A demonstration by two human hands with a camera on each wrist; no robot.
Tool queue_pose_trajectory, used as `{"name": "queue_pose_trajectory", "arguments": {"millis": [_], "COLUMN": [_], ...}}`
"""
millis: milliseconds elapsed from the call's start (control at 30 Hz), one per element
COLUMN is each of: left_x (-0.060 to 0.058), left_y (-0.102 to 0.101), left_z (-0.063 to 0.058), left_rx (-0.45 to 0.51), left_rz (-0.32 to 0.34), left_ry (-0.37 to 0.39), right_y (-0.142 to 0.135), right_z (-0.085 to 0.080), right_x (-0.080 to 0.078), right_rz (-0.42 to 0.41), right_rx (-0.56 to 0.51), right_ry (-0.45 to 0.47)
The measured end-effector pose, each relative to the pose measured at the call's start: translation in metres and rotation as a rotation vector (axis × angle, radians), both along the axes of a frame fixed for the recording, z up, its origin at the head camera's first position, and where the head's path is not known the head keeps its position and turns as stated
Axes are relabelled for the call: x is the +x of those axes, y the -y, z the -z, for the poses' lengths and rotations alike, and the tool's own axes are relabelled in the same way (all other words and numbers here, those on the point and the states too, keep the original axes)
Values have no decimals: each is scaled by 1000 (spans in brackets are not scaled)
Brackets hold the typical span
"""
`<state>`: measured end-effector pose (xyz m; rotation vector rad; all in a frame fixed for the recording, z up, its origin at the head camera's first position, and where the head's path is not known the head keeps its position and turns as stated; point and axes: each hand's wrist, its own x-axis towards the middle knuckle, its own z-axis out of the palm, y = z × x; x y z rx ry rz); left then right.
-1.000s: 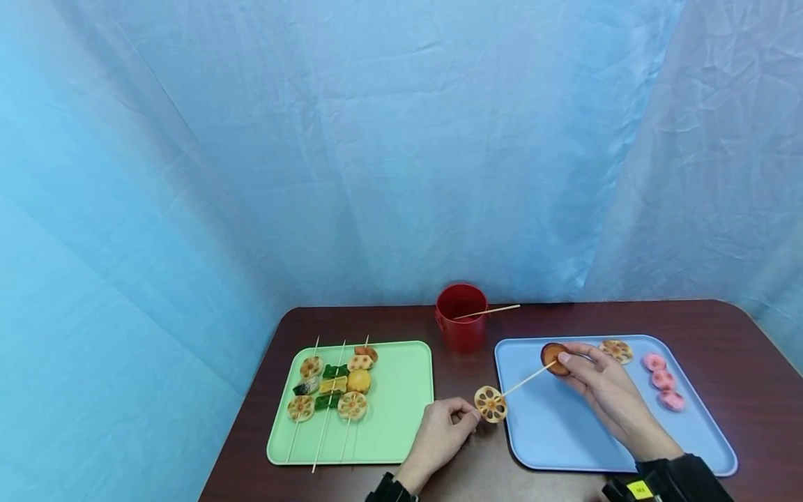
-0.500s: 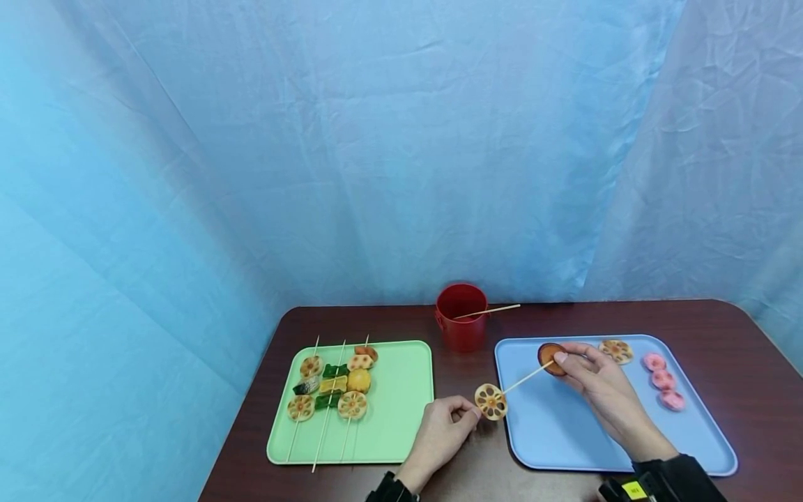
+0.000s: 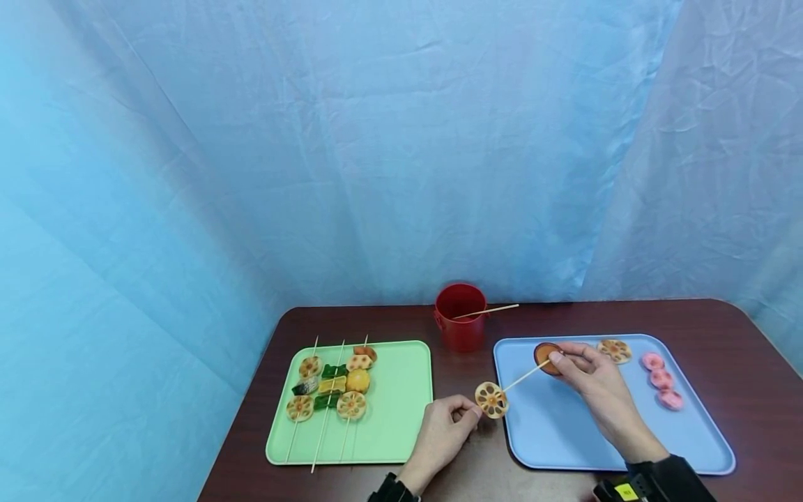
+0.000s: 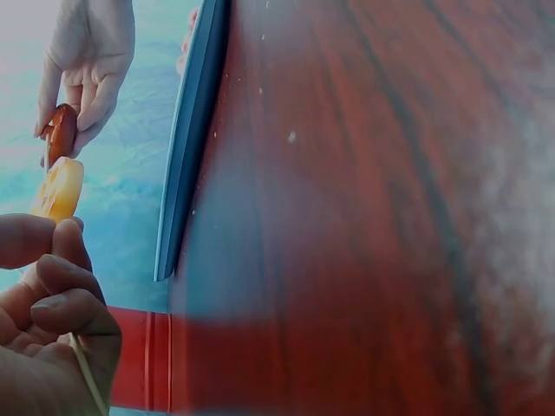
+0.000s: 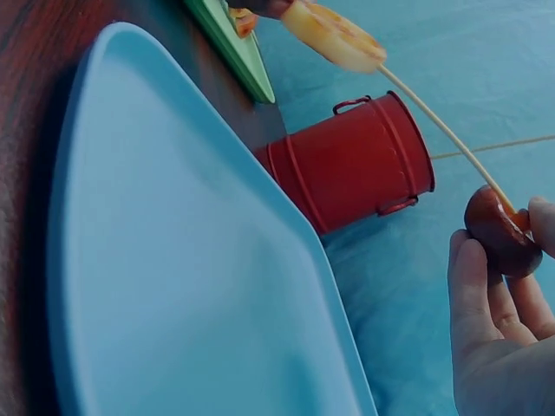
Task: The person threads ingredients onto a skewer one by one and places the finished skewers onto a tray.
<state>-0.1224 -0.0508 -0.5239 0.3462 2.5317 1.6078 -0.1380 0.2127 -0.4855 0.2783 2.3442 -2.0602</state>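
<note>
My left hand [image 3: 441, 434] grips a bamboo skewer [image 3: 524, 377] just below a lotus root slice [image 3: 491, 399] threaded on it. The skewer's lower end [image 4: 85, 373] shows under the curled fingers in the left wrist view. Over the blue tray, my right hand [image 3: 605, 394] pinches a brown, rounded, mushroom-like piece [image 5: 501, 232] between thumb and fingers. The skewer's far end meets this piece by the thumb; how deep it goes in, I cannot tell. A gap of bare skewer lies between the lotus slice and the brown piece.
The blue tray [image 3: 564, 446] bears another lotus slice [image 3: 615, 351] and pink ring-shaped pieces [image 3: 661, 379]. On the green tray [image 3: 398, 411] lie three loaded skewers [image 3: 332, 383]. A red bucket [image 3: 461, 328] with one stick [image 3: 502, 309] stands behind.
My right hand has shifted slightly left with the brown piece, closer to the lotus slice. The lotus slice has risen a little; my left hand keeps almost the same place.
</note>
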Motion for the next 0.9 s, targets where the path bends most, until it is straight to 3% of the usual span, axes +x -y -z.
{"name": "queue_pose_trajectory", "arguments": {"millis": [267,600,900], "left_x": [0,0,0], "left_y": [-5,-6,-10], "left_z": [-2,-4,-5], "left_rx": [18,10,7], "left_rz": [16,6,10], "left_ry": [-36,-27,-86], "right_y": [17,26,38], "right_z": [3,7,15], "right_x": [2,5,9], "right_rz": [9,14,-77], "right_rx": [88,109,61], "right_ry": [70,61,46]}}
